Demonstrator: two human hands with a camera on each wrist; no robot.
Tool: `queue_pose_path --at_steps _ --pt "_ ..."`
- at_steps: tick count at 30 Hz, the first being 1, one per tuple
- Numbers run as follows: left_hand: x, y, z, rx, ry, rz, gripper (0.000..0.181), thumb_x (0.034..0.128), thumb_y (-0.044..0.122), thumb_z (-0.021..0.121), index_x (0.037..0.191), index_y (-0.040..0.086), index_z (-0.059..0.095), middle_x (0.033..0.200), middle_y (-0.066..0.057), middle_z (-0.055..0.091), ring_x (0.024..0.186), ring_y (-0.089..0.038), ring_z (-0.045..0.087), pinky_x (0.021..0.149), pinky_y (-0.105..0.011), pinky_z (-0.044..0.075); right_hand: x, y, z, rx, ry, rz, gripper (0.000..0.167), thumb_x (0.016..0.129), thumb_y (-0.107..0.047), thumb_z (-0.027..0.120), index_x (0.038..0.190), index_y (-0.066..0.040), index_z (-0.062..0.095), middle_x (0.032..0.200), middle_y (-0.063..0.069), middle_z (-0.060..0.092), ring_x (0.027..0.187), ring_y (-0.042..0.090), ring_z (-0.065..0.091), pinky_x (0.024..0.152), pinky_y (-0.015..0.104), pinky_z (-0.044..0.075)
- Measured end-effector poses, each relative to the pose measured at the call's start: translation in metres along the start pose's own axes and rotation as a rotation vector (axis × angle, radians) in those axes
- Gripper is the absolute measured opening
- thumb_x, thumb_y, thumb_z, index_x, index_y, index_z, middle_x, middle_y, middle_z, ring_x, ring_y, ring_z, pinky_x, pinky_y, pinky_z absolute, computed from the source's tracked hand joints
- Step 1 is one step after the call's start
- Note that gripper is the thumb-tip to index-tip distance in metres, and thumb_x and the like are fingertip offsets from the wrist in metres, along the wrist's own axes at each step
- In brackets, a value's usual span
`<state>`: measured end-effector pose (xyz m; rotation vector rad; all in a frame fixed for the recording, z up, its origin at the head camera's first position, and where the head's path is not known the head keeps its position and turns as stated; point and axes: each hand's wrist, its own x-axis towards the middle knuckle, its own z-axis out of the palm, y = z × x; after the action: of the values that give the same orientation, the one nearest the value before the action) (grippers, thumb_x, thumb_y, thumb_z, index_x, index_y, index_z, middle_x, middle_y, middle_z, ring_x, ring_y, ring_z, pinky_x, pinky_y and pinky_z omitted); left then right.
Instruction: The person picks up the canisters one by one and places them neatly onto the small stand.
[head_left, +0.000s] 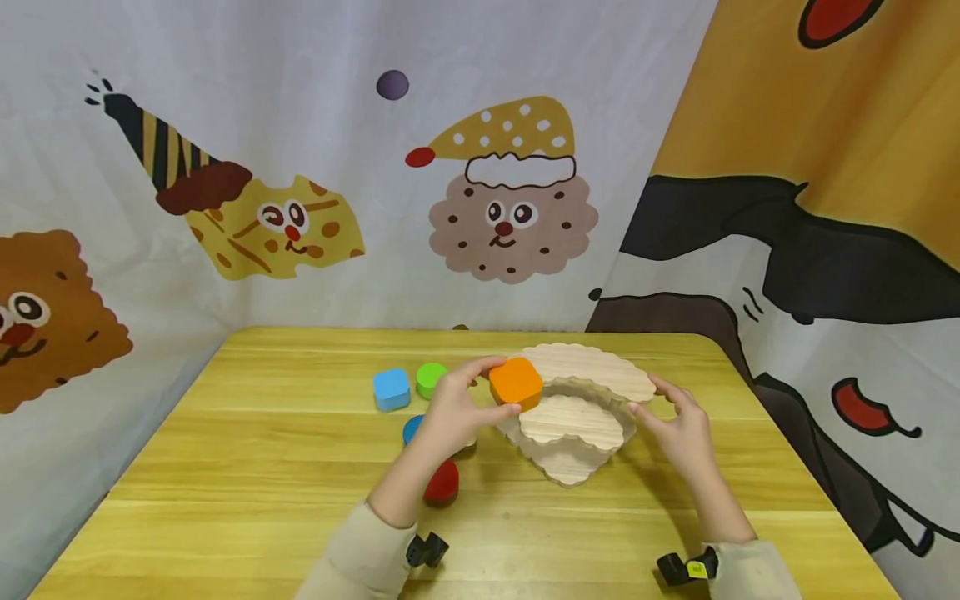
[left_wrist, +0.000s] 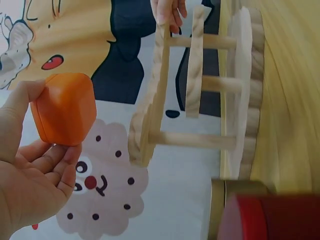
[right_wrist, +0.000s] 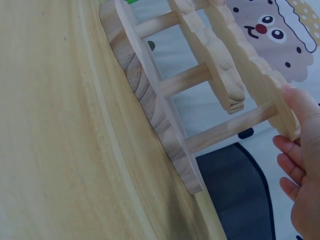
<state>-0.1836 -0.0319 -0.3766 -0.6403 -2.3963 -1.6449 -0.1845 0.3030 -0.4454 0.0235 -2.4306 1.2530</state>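
My left hand [head_left: 447, 417] pinches an orange block [head_left: 516, 382] with rounded corners between thumb and fingers. The block is held up at the left end of a pale wooden tiered stand [head_left: 588, 367]; the left wrist view shows it apart from the stand. Scalloped edges run round the stand's base and two raised shelves, which round pegs [right_wrist: 230, 130] support. At the stand's right end, my right hand [head_left: 684, 429] grips the tip of the highest curved shelf [right_wrist: 272, 95] between thumb and fingers. The base rests on the table.
Left of the stand lie a light blue block [head_left: 392, 389], a green round block [head_left: 431, 380], a blue piece [head_left: 413, 428] partly behind my left hand, and a red piece [head_left: 442, 483]. A gold-coloured piece [left_wrist: 240, 187] sits near the red one. A printed curtain [head_left: 300, 67] hangs behind the wooden table [head_left: 225, 483].
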Motion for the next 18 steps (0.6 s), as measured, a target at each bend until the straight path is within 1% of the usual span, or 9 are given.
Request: queue_pose_path --at_steps 3,8,11,15,18 --pt "0.004 0.002 0.007 -0.022 -0.012 -0.001 0.057 0.0724 0.018 0.086 0.124 0.011 0.063 0.112 0.004 0.064 0.098 -0.014 0.054 0.084 -0.039 0.044 0.000 0.000 0.000 0.000 0.004 -0.003 0.062 0.083 -0.024 0.077 0.134 0.000 0.053 0.120 0.022 0.052 0.113 0.035 0.044 0.101 0.062 0.029" --pt "0.012 0.007 0.020 -0.052 -0.030 0.009 0.058 0.0732 0.019 0.085 0.126 0.011 0.062 0.113 0.003 0.064 0.098 -0.014 0.055 0.084 -0.041 0.046 0.000 0.001 0.001 -0.002 0.005 -0.006 0.061 0.083 -0.024 0.077 0.134 0.000 0.053 0.121 0.022 0.052 0.113 0.035 0.044 0.101 0.062 0.029" --pt "0.017 0.011 0.029 -0.051 -0.040 0.023 0.058 0.0730 0.018 0.085 0.126 0.009 0.062 0.115 0.001 0.064 0.099 -0.013 0.055 0.085 -0.040 0.046 0.001 0.001 0.001 -0.006 0.004 -0.007 0.061 0.083 -0.025 0.077 0.134 0.000 0.054 0.121 0.022 0.053 0.113 0.035 0.044 0.100 0.062 0.029" --pt "0.025 0.013 0.041 -0.062 -0.049 0.032 0.058 0.0723 0.017 0.086 0.125 0.008 0.062 0.114 0.001 0.065 0.099 -0.012 0.056 0.086 -0.036 0.046 0.001 0.002 0.002 -0.011 0.008 -0.010 0.061 0.083 -0.025 0.077 0.134 -0.001 0.054 0.123 0.021 0.054 0.111 0.032 0.044 0.098 0.061 0.031" --pt "0.030 0.014 0.051 -0.089 -0.050 0.020 0.059 0.0715 0.016 0.086 0.125 0.010 0.062 0.111 0.002 0.064 0.098 -0.011 0.056 0.083 -0.034 0.050 0.002 0.004 0.002 -0.011 0.015 -0.018 0.060 0.083 -0.023 0.078 0.133 0.000 0.055 0.123 0.021 0.055 0.108 0.029 0.044 0.096 0.060 0.033"
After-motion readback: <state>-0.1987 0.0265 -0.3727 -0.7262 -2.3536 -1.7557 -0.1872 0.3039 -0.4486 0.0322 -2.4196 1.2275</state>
